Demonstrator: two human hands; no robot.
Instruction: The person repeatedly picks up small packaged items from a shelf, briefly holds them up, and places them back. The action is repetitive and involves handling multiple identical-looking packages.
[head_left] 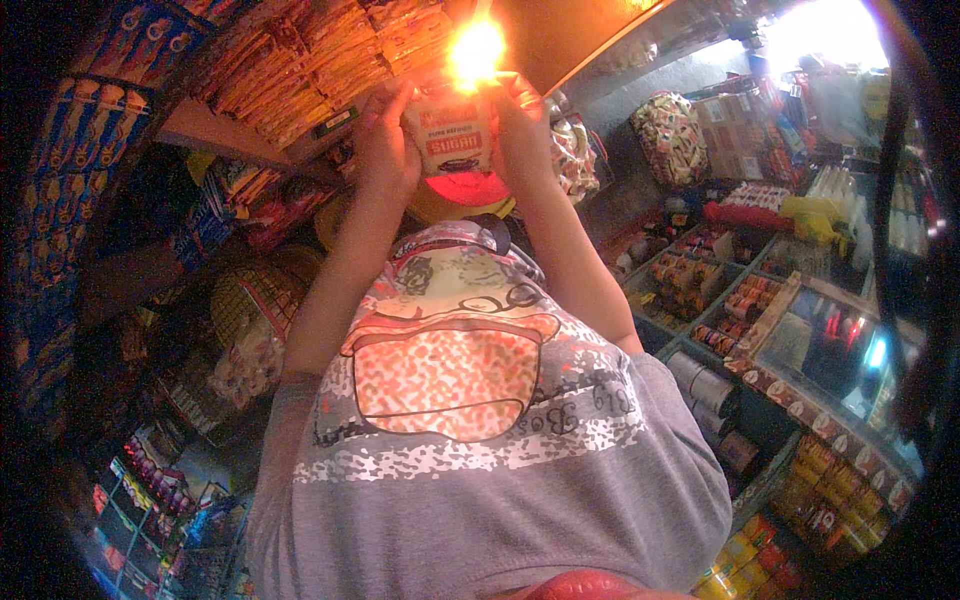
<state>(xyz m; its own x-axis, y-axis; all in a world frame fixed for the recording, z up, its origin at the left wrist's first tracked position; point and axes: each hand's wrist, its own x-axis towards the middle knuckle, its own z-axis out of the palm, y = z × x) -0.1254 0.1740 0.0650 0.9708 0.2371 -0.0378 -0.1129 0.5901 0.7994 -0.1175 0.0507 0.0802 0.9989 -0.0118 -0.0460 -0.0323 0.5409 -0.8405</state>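
Up in front of me, a small white and red bag of sugar [452, 135] is held upright between my two hands. My left hand [388, 125] grips its left edge, thumb towards the top corner. On the opposite edge my right hand [522, 120] is closed, its fingers partly washed out by glare. A bright yellow-white light [478, 52] shines right by the bag's top edge; whether it is a bulb or a flame I cannot tell. The lower end of the bag glows red.
Rows of orange-lit packets [300, 65] fill a shelf behind the left hand, with blue packs [85, 130] hanging at far left. To the right stand divided bins [680, 275], a glass-topped case [820, 340], a filled clear bag [668, 135] and a carton [735, 130].
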